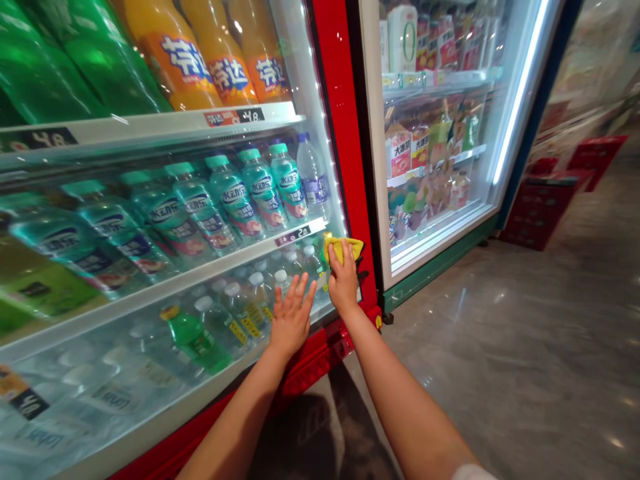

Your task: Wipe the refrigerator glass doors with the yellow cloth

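Note:
My right hand (344, 279) presses a yellow cloth (356, 248) against the lower right part of a drinks fridge's glass door, close to its red frame (345, 107). The cloth is bunched under the fingers and its top edge sticks out above them. To the left, my left hand (291, 320) is spread with its fingers apart, its palm toward the glass and nothing in it. Behind the glass near both hands stand small clear bottles with white caps (258, 287) on the bottom shelf.
Teal-capped bottles (235, 197) line the middle shelf, with large orange soda bottles (175, 57) above. A second lit fridge (390, 283) stands to the right. Red boxes (537, 210) sit on the shiny grey floor (500, 360) beyond it.

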Available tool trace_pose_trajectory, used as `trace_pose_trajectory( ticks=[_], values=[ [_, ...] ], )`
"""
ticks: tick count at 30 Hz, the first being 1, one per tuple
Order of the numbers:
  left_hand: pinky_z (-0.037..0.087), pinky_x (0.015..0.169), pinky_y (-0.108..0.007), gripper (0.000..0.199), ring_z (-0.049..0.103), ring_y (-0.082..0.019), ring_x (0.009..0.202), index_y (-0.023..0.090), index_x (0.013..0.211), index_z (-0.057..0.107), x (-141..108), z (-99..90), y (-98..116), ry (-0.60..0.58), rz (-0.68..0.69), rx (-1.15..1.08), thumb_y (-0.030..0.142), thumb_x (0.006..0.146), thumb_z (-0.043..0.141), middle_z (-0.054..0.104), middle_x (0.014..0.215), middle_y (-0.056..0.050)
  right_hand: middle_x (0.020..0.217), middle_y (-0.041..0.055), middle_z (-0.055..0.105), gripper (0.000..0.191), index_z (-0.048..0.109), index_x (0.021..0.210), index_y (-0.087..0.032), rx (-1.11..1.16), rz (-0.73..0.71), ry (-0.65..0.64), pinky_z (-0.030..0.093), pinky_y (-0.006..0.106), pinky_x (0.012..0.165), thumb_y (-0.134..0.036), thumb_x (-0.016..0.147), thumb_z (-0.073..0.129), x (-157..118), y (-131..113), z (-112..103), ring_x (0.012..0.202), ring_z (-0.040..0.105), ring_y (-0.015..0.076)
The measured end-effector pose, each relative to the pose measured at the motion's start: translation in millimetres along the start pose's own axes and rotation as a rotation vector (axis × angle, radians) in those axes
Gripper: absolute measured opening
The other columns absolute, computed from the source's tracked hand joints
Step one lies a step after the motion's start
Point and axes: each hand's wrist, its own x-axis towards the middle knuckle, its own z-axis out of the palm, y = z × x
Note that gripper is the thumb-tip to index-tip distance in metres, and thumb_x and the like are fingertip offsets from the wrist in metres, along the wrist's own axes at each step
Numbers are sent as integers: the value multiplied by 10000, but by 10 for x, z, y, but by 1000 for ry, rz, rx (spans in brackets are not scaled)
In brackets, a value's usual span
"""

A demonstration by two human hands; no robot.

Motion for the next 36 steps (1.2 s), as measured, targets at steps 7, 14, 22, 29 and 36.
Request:
trace_pose_trajectory(
  ticks=[7, 14, 22, 29, 36],
  values=[
    [-77, 1297, -529, 904, 39, -225, 1598, 243, 1652, 174, 85, -45, -10, 5, 22, 9, 69, 854, 561, 219, 1697, -82, 1666, 111, 338, 754, 420, 1578, -251, 47, 239, 153, 332, 546, 1233, -41, 855, 391, -239, 116, 137, 1559, 273, 274],
    [-58, 1296, -554, 968, 95, -251, 1596, 266, 1659, 96, 81, -125, -91, -11, 32, 9, 60, 835, 561, 198, 1702, -76, 1656, 133, 324, 719, 391, 1593, -237, 255, 240, 323, 277, 566, 1250, -88, 891, 353, 229, 245, 128, 1551, 279, 271],
    [-57, 1296, -550, 916, 94, -247, 1596, 253, 1658, 126, 114, -172, -126, -1, 50, 28, 71, 862, 543, 224, 1694, -85, 1723, 147, 121, 791, 160, 1659, -234, 106, 344, 297, 320, 597, 1210, -145, 905, 383, 226, 498, 166, 1594, 158, 305],
    [-88, 1291, -549, 929, 63, -249, 1597, 248, 1658, 131, 189, -154, -88, -3, 49, 38, 84, 849, 558, 191, 1704, -84, 1733, 100, 88, 896, 221, 1646, -292, 146, 127, 190, 306, 572, 1222, -89, 816, 493, 606, 303, -58, 1594, 133, 335],
    [-50, 1306, -513, 900, 19, -241, 1599, 197, 1646, 208, 171, -175, -137, -2, 53, 59, 74, 828, 562, 189, 1709, -93, 1497, 164, 402, 815, 381, 1591, -298, 47, 95, 365, 427, 525, 1154, -20, 827, 435, 486, 239, -159, 1400, 452, 296]
  ],
)
